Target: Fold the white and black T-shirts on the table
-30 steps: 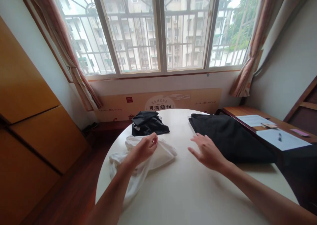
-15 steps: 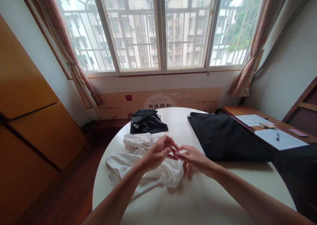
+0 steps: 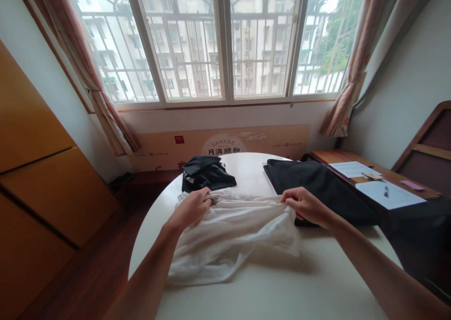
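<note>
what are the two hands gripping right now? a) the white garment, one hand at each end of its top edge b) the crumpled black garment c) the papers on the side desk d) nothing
a: the left hand and right hand each pinch the white garment, stretched between them.

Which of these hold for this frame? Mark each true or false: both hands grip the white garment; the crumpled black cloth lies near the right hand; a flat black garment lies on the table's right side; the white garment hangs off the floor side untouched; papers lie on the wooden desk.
1. Both the left hand and the right hand grip the white garment. True.
2. The crumpled black cloth lies near the right hand. False: it lies beyond the left hand.
3. A flat black garment lies on the right of the round table. True.
4. The white garment is untouched. False: it is held stretched between both hands.
5. Papers lie on the wooden desk. True.
</note>
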### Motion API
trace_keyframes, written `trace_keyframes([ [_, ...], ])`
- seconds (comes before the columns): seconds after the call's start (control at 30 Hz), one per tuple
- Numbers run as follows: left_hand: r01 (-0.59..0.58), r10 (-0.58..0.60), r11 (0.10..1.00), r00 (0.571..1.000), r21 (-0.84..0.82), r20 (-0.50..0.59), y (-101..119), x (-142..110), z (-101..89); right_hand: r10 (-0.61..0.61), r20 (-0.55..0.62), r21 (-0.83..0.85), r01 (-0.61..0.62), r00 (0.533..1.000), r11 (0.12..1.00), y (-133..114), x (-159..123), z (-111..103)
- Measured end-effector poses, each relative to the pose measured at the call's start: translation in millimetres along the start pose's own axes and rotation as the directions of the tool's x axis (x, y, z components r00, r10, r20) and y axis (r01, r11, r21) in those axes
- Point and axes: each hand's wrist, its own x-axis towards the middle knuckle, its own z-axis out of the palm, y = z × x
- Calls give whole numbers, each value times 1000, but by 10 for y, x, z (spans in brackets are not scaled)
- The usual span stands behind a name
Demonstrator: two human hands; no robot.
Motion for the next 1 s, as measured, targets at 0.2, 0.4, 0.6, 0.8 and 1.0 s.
trace_keyframes([
  [0.2, 80, -104, 985, 982, -150, -157, -44, 49, -88, -88, -475, -99, 46, 876, 994, 344, 142, -496],
  [0.4, 386, -351, 922, 869, 34, -347, -286, 111, -122, -109, -432, -206, 20, 895, 978, 461, 176, -383],
  [0.6, -13, 0, 998, 978, -60, -210, 33, -20, -33, -73, -39, -332, 56, 997, 942, 425, 110, -271],
  [0.8, -133, 131, 991, 974, -3, 182, 154, -142, 54, 54, -211, 214, -8, 976, 977, 333, 110, -291],
  [1.0, 99, -74, 994, 927, 49, -369, 8, 1, -181, 221, -214, 396, -122, 952, 910, 230, 48, -515],
])
